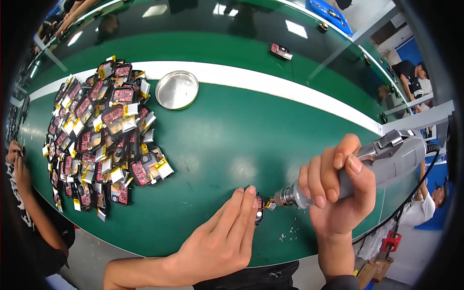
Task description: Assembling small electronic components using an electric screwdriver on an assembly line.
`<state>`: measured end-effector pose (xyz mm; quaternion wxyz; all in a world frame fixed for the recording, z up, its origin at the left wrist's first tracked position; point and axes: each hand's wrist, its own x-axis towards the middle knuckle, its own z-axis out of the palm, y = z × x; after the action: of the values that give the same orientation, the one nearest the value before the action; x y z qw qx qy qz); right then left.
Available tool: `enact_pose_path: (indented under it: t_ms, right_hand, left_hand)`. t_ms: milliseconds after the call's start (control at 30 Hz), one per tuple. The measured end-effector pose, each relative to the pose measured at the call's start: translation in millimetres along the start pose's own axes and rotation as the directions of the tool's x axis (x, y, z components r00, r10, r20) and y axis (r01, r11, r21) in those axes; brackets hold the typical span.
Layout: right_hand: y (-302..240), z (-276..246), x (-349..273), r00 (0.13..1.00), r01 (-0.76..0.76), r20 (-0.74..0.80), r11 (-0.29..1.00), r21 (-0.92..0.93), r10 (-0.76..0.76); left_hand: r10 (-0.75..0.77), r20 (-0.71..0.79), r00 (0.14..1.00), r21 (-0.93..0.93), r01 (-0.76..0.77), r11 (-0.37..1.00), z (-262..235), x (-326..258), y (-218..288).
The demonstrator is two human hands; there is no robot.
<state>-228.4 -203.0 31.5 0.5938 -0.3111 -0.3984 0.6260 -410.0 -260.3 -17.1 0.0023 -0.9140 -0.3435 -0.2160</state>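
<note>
In my right hand point(340, 181) is a grey electric screwdriver point(398, 162) with a lever on top, held tilted with my fingers wrapped round its body. Its tip points down-left at a small black device housing point(259, 215) with a circuit board and a battery pouch with yellow tape. My left hand point(224, 234) holds that housing on the green table, its fingers long and close together over it. Most of the housing and my left thumb are hidden.
A large pile of similar opened housings point(113, 116) with red boards covers the table's left. Beside it stands a round metal tin point(177, 90). Beyond a white strip point(251, 81) runs a green belt carrying another housing point(281, 51). A black cable point(411, 198) trails from the screwdriver. Co-workers sit left and right.
</note>
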Motion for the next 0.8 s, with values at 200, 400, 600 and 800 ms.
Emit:
enact_pose_path:
  t_ms: [200,400,600,800]
  right_hand:
    - [1,-4,1,1.0,-0.003,0.02,1.0,-0.016,0.003]
    - [2,-1,-1,1.0,0.022,0.019,0.999,-0.035,-0.021]
    - [3,0,-2,0.999,0.03,0.022,0.999,-0.038,-0.029]
    - [2,21,-3,0.997,0.043,0.074,0.992,-0.114,-0.035]
  left_hand:
    - [-0.005,-0.006,1.0,-0.031,0.005,0.999,1,-1,-1]
    - [-0.032,0.01,0.999,-0.065,0.033,0.997,-2,-2,0]
    - [-0.005,-0.002,1.0,-0.027,0.005,1.0,1,-4,-1]
    - [-0.008,0.07,0.998,0.036,0.006,0.999,-14,-3,1]
